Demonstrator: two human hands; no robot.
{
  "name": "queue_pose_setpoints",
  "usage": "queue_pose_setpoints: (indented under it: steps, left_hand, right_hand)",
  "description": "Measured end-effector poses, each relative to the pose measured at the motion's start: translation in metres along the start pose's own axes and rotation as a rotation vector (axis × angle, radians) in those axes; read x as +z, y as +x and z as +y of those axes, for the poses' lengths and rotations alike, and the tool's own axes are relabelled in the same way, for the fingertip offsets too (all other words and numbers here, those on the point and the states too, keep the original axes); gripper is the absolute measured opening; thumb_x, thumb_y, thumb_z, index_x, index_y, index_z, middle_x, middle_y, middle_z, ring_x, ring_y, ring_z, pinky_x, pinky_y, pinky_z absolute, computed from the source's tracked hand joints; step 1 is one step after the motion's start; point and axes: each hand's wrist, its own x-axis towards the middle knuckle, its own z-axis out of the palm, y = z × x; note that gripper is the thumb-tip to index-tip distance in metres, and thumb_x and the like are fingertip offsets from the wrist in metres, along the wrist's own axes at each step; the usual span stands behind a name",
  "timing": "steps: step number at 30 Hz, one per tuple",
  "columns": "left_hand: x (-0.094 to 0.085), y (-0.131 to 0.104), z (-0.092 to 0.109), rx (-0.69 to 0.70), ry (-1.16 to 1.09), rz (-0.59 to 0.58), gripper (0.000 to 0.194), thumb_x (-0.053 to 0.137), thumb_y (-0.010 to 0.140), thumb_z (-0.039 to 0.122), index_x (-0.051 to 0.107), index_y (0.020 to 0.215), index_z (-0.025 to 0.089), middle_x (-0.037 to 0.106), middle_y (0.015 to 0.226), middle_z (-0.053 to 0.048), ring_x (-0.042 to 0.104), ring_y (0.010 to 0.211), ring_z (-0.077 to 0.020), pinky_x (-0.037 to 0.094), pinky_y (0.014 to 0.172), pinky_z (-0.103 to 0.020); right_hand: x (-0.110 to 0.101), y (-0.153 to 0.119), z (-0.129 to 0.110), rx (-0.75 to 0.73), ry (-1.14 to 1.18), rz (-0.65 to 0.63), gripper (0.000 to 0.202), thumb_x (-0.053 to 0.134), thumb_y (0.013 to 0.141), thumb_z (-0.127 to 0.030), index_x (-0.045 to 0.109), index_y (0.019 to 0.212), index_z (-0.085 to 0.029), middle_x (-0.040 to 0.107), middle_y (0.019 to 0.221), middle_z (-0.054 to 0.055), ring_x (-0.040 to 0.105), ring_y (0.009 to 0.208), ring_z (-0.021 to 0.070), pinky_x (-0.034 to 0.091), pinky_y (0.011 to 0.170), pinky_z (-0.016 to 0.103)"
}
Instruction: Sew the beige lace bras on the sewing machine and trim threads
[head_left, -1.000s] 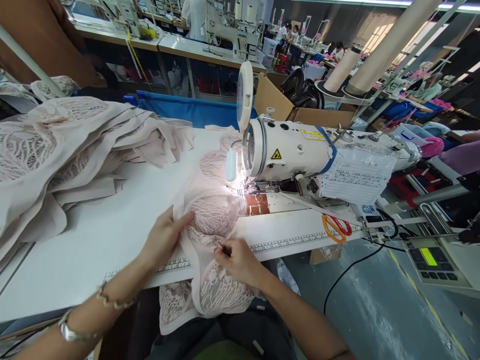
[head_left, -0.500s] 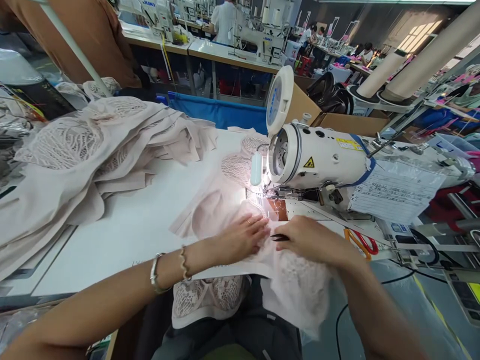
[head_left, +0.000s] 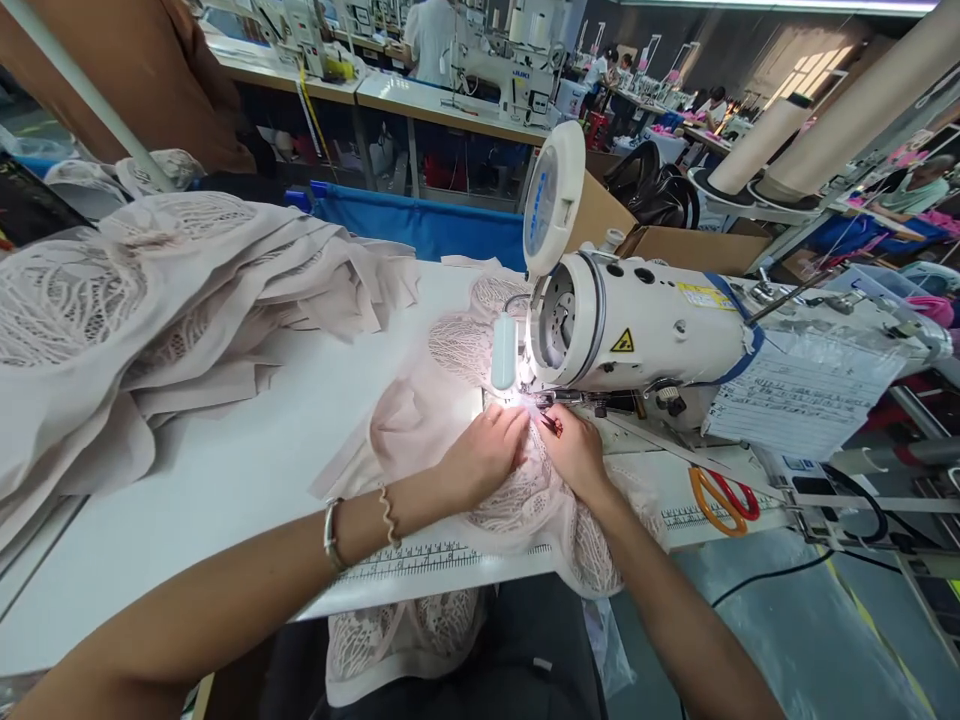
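A pale pink lace garment (head_left: pixel 517 500) lies under the lit needle area of a white sewing machine (head_left: pixel 645 315), and part of it hangs over the table's front edge. My left hand (head_left: pixel 487 455) has its fingers bent together on the fabric, just in front of the needle. Right beside it, my right hand (head_left: pixel 576 450) is closed around a small dark tool (head_left: pixel 551 424), whose tip is near the needle; its fingers also touch the fabric. The exact stitching point is lost in glare.
A heap of pink lace garments (head_left: pixel 225 270) covers the table's left side. Orange-handled scissors (head_left: pixel 716 500) and red-handled ones lie at the right. Another garment (head_left: pixel 405 640) rests on my lap. A person in brown (head_left: pixel 142 80) is at the upper left.
Both hands have moved up closer to the needle. The lace fabric has come up from the lap side onto the table. The view has shifted slightly right.
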Motion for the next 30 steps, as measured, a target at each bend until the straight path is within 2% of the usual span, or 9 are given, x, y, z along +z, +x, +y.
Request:
queue_pose_setpoints:
  steps: [3, 6, 10, 14, 17, 20, 24, 30]
  left_hand:
    - [0.005, -0.007, 0.011, 0.088, 0.262, -0.024, 0.055, 0.048, 0.103, 0.037, 0.052, 0.136, -0.007, 0.058, 0.14, -0.028, 0.055, 0.128, -0.0387, 0.047, 0.102, -0.051]
    - [0.005, -0.01, 0.015, 0.139, 0.36, -0.017, 0.056, 0.048, 0.103, 0.041, 0.058, 0.129, -0.007, 0.062, 0.135, -0.028, 0.055, 0.13, -0.0392, 0.039, 0.111, -0.051]
    - [0.003, -0.007, 0.014, 0.138, 0.362, -0.036, 0.055, 0.05, 0.102, 0.045, 0.062, 0.125, -0.004, 0.066, 0.128, -0.026, 0.062, 0.12, -0.0357, 0.044, 0.105, -0.046]
    - [0.0, -0.004, 0.011, 0.162, 0.332, -0.038, 0.056, 0.052, 0.101, 0.045, 0.061, 0.125, -0.005, 0.064, 0.132, -0.028, 0.061, 0.121, -0.0349, 0.045, 0.102, -0.044]
    - [-0.005, -0.003, 0.01, 0.126, 0.269, -0.07, 0.05, 0.058, 0.097, 0.044, 0.065, 0.119, 0.0, 0.062, 0.135, -0.027, 0.063, 0.114, -0.0343, 0.048, 0.092, -0.043]
    - [-0.011, -0.001, 0.009, 0.108, 0.234, -0.092, 0.045, 0.06, 0.096, 0.045, 0.066, 0.115, 0.005, 0.059, 0.139, -0.025, 0.063, 0.108, -0.0331, 0.048, 0.086, -0.043]
    - [-0.015, 0.001, 0.008, 0.097, 0.208, -0.121, 0.043, 0.059, 0.096, 0.047, 0.067, 0.113, 0.007, 0.059, 0.139, -0.024, 0.063, 0.106, -0.0325, 0.045, 0.086, -0.044]
    - [-0.01, -0.001, 0.004, 0.092, 0.163, -0.098, 0.058, 0.057, 0.096, 0.047, 0.055, 0.133, 0.002, 0.059, 0.14, -0.024, 0.059, 0.117, -0.0337, 0.043, 0.094, -0.045]
  right_hand:
    - [0.001, -0.005, 0.002, -0.071, -0.034, 0.027, 0.02, 0.057, 0.088, -0.025, 0.054, 0.068, -0.023, 0.064, 0.063, 0.0, 0.054, 0.059, 0.0163, 0.029, 0.058, 0.026]
    - [0.003, -0.009, 0.003, -0.132, -0.08, 0.045, 0.012, 0.055, 0.088, -0.022, 0.056, 0.075, -0.023, 0.067, 0.065, 0.0, 0.059, 0.059, 0.0173, 0.032, 0.058, 0.026]
    - [0.009, -0.012, 0.005, -0.221, -0.127, 0.07, 0.008, 0.051, 0.091, -0.019, 0.058, 0.087, -0.021, 0.068, 0.062, 0.0, 0.063, 0.055, 0.0174, 0.035, 0.055, 0.025]
    - [0.012, -0.014, 0.007, -0.358, -0.181, 0.187, 0.018, 0.044, 0.097, -0.016, 0.06, 0.088, -0.019, 0.067, 0.058, 0.0, 0.062, 0.05, 0.0168, 0.038, 0.053, 0.026]
    - [0.011, -0.014, 0.004, -0.48, -0.203, 0.253, 0.025, 0.04, 0.101, -0.014, 0.063, 0.094, -0.017, 0.071, 0.066, 0.002, 0.065, 0.054, 0.016, 0.043, 0.055, 0.026]
    - [0.008, -0.015, 0.002, -0.554, -0.223, 0.26, 0.029, 0.037, 0.102, -0.011, 0.066, 0.105, -0.014, 0.075, 0.078, 0.005, 0.068, 0.065, 0.0157, 0.048, 0.061, 0.025]
    - [0.009, -0.017, 0.003, -0.564, -0.236, 0.26, 0.032, 0.039, 0.101, -0.01, 0.066, 0.119, -0.011, 0.075, 0.084, 0.006, 0.069, 0.069, 0.0161, 0.05, 0.064, 0.025]
    - [0.011, -0.019, 0.005, -0.497, -0.219, 0.171, 0.029, 0.049, 0.098, -0.014, 0.073, 0.114, -0.012, 0.071, 0.075, 0.006, 0.066, 0.065, 0.0174, 0.047, 0.06, 0.026]
